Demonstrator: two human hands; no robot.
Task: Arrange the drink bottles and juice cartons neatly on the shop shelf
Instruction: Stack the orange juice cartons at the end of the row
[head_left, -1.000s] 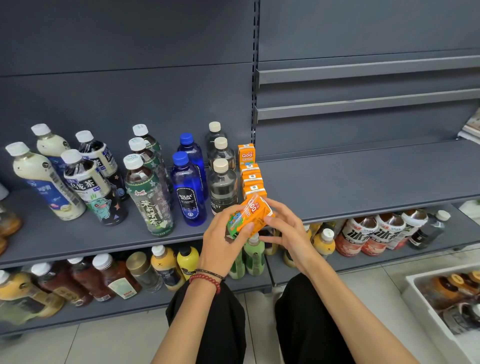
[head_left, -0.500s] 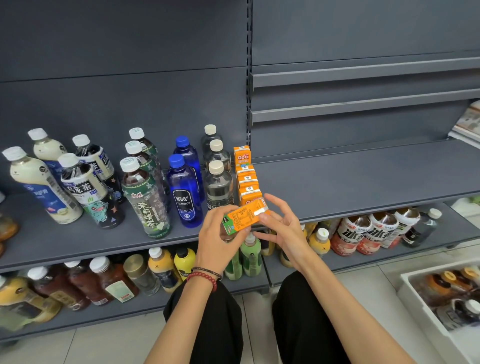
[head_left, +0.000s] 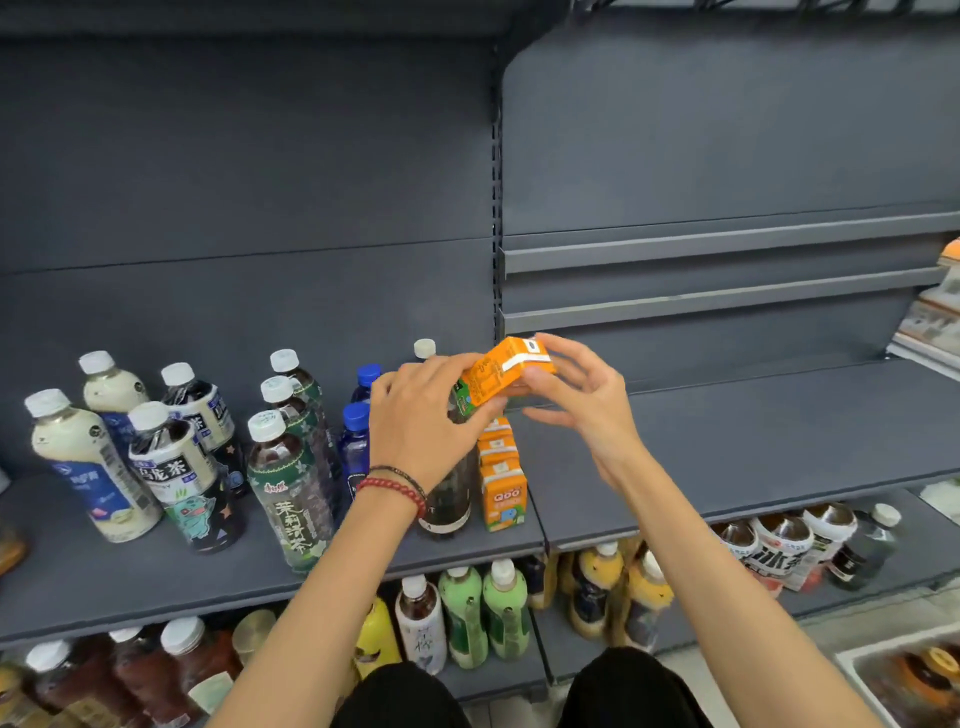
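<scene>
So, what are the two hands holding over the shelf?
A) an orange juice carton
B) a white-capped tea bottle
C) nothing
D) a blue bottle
A: the left hand and right hand both grip a tilted orange juice carton above the row of cartons.

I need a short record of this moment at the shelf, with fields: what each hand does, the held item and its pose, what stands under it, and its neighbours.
left hand: grips the lower end of the orange juice carton
right hand: pinches the carton's upper end; other fingers spread
carton pose: tilted, in the air above the shelf
under it: row of orange cartons, upright, running front to back
neighbours: dark bottle and blue bottles left of the row
</scene>
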